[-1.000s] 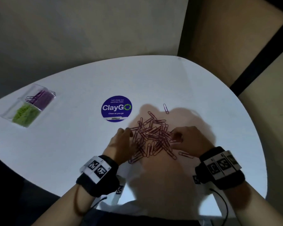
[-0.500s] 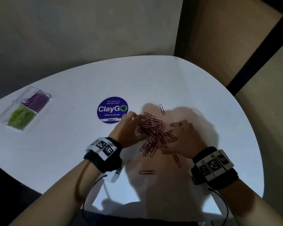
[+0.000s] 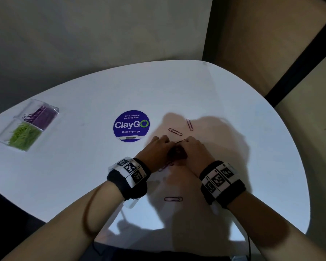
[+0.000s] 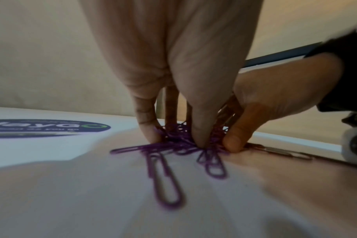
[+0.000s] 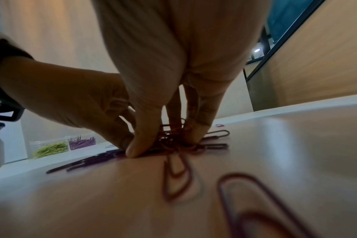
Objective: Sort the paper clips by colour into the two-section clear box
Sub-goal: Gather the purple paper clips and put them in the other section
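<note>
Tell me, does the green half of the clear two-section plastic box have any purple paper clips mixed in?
No: in the head view the nearer section shows only green clips, and the purple clips lie in the farther section.

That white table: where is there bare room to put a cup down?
The white table is bare behind the round blue ClayGo sticker, between it and the two-section clear plastic box, and along the right edge. It is crowded where the left hand and right hand bunch the purple paper clips; strays lie around them.
</note>
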`<state>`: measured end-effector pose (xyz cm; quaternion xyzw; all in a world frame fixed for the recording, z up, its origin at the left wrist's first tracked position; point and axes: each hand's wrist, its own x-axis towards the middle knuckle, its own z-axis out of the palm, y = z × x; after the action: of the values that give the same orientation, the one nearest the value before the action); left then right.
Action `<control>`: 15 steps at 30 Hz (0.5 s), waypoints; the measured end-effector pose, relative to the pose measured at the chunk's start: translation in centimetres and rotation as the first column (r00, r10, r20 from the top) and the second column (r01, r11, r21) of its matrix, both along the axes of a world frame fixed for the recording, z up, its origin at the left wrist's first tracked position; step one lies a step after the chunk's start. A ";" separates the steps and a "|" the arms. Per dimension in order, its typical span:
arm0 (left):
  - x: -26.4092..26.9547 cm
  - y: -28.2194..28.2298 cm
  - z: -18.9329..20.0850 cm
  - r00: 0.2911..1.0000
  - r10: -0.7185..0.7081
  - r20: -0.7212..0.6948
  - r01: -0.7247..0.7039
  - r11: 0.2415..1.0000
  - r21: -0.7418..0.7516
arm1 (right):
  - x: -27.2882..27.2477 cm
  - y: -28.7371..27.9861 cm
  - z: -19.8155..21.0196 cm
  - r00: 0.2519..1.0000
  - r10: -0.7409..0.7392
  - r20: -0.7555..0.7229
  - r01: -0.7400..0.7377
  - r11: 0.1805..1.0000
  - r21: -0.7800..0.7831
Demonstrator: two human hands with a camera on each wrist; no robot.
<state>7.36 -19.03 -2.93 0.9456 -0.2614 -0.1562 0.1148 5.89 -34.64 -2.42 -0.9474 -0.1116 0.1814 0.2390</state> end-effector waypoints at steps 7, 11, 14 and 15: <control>0.3 1.4 0.4 1.000 0.028 0.005 -0.027 0.985 -0.171 | 0.2 0.2 0.4 0.999 0.005 0.044 -0.003 0.999 -0.037; 0.5 1.0 0.8 0.998 0.055 -0.033 -0.058 0.995 -0.077 | 0.3 0.6 0.3 0.997 -0.019 0.081 0.023 0.998 -0.054; 0.9 1.2 1.3 0.995 0.080 -0.060 -0.082 0.996 -0.037 | 0.6 0.6 0.7 0.997 -0.038 0.066 0.042 0.997 -0.059; 0.9 1.5 1.4 0.993 0.093 -0.070 -0.096 0.994 -0.046 | 0.8 0.5 0.9 0.997 -0.049 0.060 0.052 0.997 -0.054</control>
<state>8.27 -17.52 -1.48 0.9479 -0.2161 -0.1759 0.1541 6.68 -34.15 -1.51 -0.9611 -0.0896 0.1505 0.2138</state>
